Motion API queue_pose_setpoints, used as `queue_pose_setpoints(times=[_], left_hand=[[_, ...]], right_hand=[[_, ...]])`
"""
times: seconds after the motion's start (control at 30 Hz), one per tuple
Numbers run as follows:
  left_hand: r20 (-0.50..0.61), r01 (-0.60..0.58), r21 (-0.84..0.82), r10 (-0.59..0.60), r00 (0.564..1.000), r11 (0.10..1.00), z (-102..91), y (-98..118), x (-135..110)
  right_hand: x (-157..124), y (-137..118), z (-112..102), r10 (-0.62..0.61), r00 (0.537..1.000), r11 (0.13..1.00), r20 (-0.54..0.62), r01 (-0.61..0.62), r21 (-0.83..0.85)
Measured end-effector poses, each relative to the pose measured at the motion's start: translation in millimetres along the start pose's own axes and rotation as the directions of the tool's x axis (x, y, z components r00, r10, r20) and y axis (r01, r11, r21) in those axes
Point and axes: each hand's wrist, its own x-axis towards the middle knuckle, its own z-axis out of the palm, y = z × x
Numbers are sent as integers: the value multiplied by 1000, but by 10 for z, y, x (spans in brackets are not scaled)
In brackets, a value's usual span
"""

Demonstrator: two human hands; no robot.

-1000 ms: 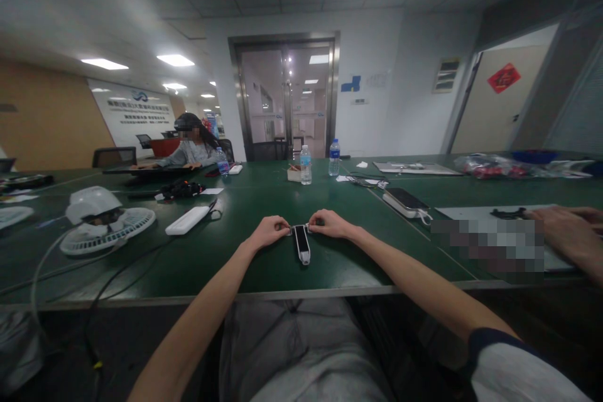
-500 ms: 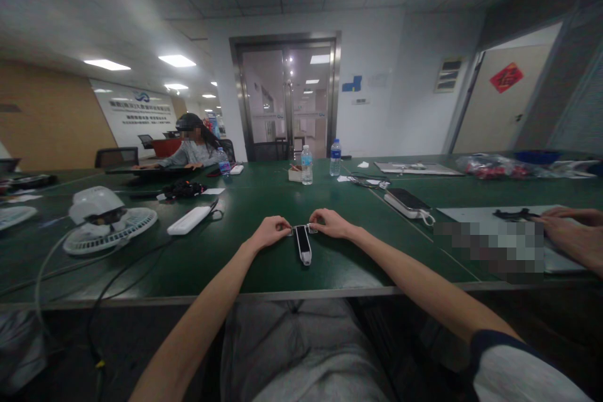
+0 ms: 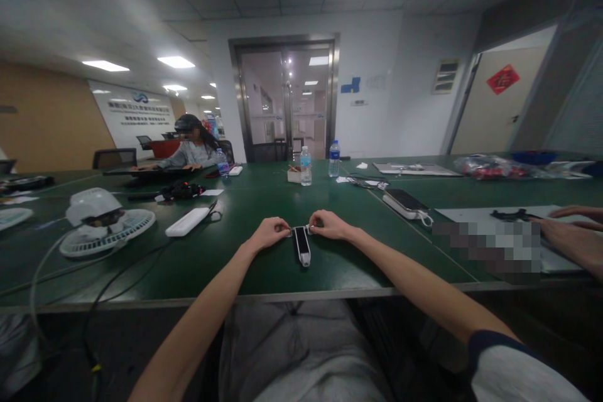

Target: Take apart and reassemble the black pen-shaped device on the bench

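Note:
A narrow white device with a black top panel (image 3: 301, 243) lies on the green table, its rounded white end toward me. At its far end, my left hand (image 3: 270, 232) is on the left side, thumb and fingertips pinched together. My right hand (image 3: 328, 225) mirrors it on the right side, also pinching. Small pale pieces show at both sets of fingertips, beside the device's far corners. They are too small to name, and I cannot tell whether they are joined to the device.
A white power strip (image 3: 187, 222) and a white fan (image 3: 106, 226) with cables lie left. Water bottles (image 3: 306, 166) stand ahead. A phone on a white box (image 3: 406, 202) lies right. A co-worker's hands (image 3: 572, 235) work over a board at far right; another person (image 3: 191, 147) sits across.
My hands and the device stay almost still; the view shifts slightly. At far right, the co-worker's hands have moved, and a second hand now shows more.

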Motion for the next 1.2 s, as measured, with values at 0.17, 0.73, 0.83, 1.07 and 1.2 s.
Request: queue_pose_setpoints(times=[0.17,0.73,0.83,1.07,1.2], left_hand=[[-11,-3,-6,3,1000,1000,20,-18,4],[-11,-7,-4,7,1000,1000,18,-27,2],[-15,-12,-7,12,1000,1000,18,-27,1],[-19,-20,3,20,1000,1000,39,-52,10],[-16,-17,11,17,1000,1000,45,-60,14]], right_hand=[[16,26,8,-5,1000,1000,23,5,-6],[17,-20,9,-21,999,999,28,22,-29],[19,-8,15,-22,999,999,26,23,-32],[13,-1,8,-44,999,998,32,45,-38],[10,-4,11,-47,999,998,10,47,-31]])
